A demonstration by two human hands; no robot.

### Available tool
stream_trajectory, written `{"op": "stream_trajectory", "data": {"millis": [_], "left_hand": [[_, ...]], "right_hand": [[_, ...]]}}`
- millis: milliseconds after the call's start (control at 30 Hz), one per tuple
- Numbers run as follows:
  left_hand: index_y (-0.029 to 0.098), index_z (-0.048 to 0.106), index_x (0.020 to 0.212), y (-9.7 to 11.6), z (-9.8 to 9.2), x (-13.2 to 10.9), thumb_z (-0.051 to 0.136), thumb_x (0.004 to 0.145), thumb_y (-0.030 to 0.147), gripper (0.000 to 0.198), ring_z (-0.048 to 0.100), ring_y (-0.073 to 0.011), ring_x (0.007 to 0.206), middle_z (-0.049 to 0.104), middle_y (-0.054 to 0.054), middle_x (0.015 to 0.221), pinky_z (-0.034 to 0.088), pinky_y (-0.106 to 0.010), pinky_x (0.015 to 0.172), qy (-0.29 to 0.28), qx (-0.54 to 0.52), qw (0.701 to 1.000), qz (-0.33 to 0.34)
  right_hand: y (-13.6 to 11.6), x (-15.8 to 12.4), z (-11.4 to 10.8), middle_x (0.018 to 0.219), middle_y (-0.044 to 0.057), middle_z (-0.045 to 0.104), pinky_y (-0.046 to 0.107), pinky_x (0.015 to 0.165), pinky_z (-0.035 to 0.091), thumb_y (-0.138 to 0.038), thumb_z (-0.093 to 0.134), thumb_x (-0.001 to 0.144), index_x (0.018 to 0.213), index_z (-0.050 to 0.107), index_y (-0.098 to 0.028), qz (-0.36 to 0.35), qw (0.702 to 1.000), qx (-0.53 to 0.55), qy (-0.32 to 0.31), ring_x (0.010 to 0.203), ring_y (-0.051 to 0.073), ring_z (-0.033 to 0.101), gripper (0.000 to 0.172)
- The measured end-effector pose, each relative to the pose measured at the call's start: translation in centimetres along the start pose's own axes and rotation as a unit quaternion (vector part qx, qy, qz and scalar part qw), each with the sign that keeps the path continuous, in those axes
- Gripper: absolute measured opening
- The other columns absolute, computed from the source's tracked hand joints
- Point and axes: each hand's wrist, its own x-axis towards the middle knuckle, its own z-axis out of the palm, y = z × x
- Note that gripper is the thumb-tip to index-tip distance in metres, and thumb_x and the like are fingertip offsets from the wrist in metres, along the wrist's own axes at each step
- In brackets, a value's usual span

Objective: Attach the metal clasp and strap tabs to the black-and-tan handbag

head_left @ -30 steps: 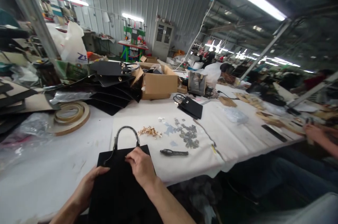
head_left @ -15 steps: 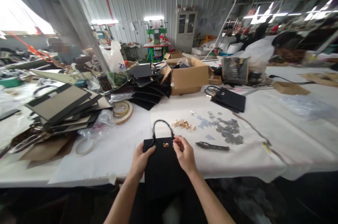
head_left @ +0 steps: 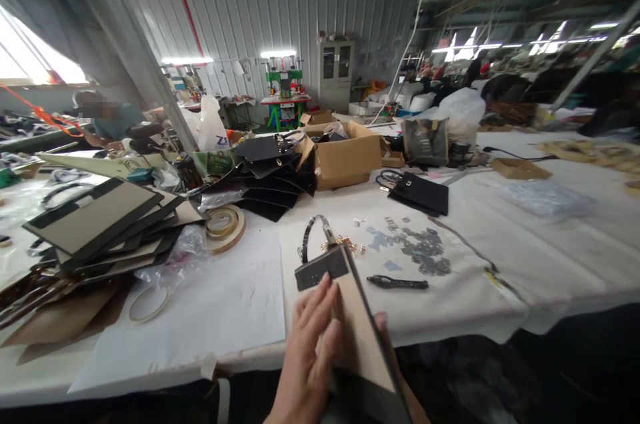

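One view only, head-worn. The camera stood over the near edge of the table (head_left: pixel 500 291) and faced forward and down across it, toward the wall (head_left: pixel 280 4) beyond the table. Wide angle took in both ends of the table. Very close in: left hand (head_left: pixel 310 344) and bag (head_left: pixel 360 344) filled the lower centre, at the table's near edge.

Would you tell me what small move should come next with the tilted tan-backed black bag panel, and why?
Probably lay the tan-backed black bag panel flat on the white table sheet: it stands tilted, left hand on its tan face, right hand behind it.
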Motion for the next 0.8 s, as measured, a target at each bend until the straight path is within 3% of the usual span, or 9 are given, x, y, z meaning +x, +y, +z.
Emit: {"op": "stream_trajectory", "data": {"millis": [67,133,233,300,333,400,533,667,800], "left_hand": [[0.033,0.072,0.135,0.2,0.5,-0.2,0.065,0.096,0.039,0.04,0.04,-0.0341,0.151,0.056,-0.007,0.156,0.029,-0.055,0.129,-0.047,0.051,0.997,0.04],[0.032,0.076,0.127,0.1,0.4,0.1,0.071,0.092,0.033,0.036,0.047,-0.036,0.145,0.061,-0.009,0.151,0.034,-0.056,0.126,-0.047,0.058,0.996,0.046],[0.03,0.078,0.122,-0.4,-1.2,1.3,0.081,0.083,0.031,0.039,0.045,-0.0372,0.147,0.058,-0.01,0.153,0.032,-0.053,0.127,0.088,0.062,0.994,0.034],[0.028,0.072,0.131,-1.0,-2.8,2.3,0.087,0.076,0.033,0.056,0.04,-0.0378,0.15,0.052,-0.01,0.158,0.032,-0.052,0.127,0.17,0.083,0.982,0.002],[0.027,0.067,0.136,-1.3,-3.7,2.8,0.089,0.074,0.035,0.066,0.042,-0.039,0.149,0.052,-0.012,0.158,0.034,-0.053,0.126,0.181,0.086,0.979,-0.036],[0.023,0.062,0.141,-1.8,-5.1,3.5,0.089,0.072,0.042,0.076,0.052,-0.0404,0.141,0.058,-0.016,0.152,0.041,-0.052,0.12,0.138,0.062,0.98,-0.133],[0.023,0.067,0.134,-2.4,-6.1,3.7,0.08,0.078,0.058,0.067,0.07,-0.0348,0.119,0.076,-0.012,0.127,0.057,-0.042,0.103,0.026,-0.086,0.965,-0.247],[0.027,0.064,0.129,-3.6,-5.8,3.3,0.089,0.065,0.057,0.075,0.079,-0.0368,0.088,0.082,-0.008,0.103,0.066,-0.045,0.07,0.032,-0.149,0.928,-0.339],[0.029,0.06,0.128,-4.4,-5.5,3.8,0.093,0.057,0.05,0.081,0.079,-0.0396,0.08,0.082,-0.006,0.096,0.067,-0.049,0.065,0.038,-0.136,0.917,-0.374]], "right_hand": [[0.6,-0.7,-0.5,0.102,0.014,0.079,0.044,0.079,0.068,-0.049,0.069,0.095,0.137,0.068,-0.023,0.017,0.998,0.062,0.02,0.107,0.032,0.075,0.05],[1.6,-1.6,-1.6,0.097,0.014,0.08,0.055,0.088,0.065,-0.061,0.063,0.094,0.138,0.068,-0.026,0.047,0.986,0.157,0.025,0.11,0.037,0.074,0.056],[3.0,-2.6,-3.8,0.09,0.016,0.08,0.062,0.093,0.059,-0.077,0.023,0.097,0.13,0.074,-0.027,0.119,0.951,0.284,0.008,0.105,0.039,0.074,0.078],[3.8,-2.8,-4.8,0.084,0.017,0.079,0.062,0.09,0.058,-0.077,0.005,0.096,0.115,0.08,-0.025,0.178,0.924,0.339,0.005,0.096,0.039,0.075,0.093],[4.2,-2.9,-5.0,0.082,0.017,0.079,0.06,0.087,0.058,-0.076,0.004,0.096,0.109,0.081,-0.025,0.203,0.912,0.356,0.003,0.091,0.039,0.075,0.094],[4.9,-2.9,-4.8,0.077,0.015,0.078,0.057,0.081,0.059,-0.077,0.012,0.096,0.098,0.082,-0.024,0.245,0.894,0.375,0.017,0.083,0.037,0.075,0.088],[6.2,-2.8,-3.2,0.073,0.012,0.077,0.049,0.072,0.06,-0.08,0.031,0.092,0.082,0.078,-0.023,0.284,0.877,0.382,0.072,0.077,0.034,0.074,0.074],[8.0,-1.8,-2.7,0.075,0.011,0.076,0.042,0.07,0.059,-0.069,0.05,0.086,0.08,0.077,-0.017,0.349,0.834,0.426,0.024,0.073,0.03,0.072,0.059],[9.0,-0.6,-3.5,0.074,0.006,0.074,0.036,0.073,0.056,-0.056,0.072,0.08,0.088,0.077,-0.014,0.359,0.83,0.425,-0.032,0.069,0.024,0.071,0.043]]}}
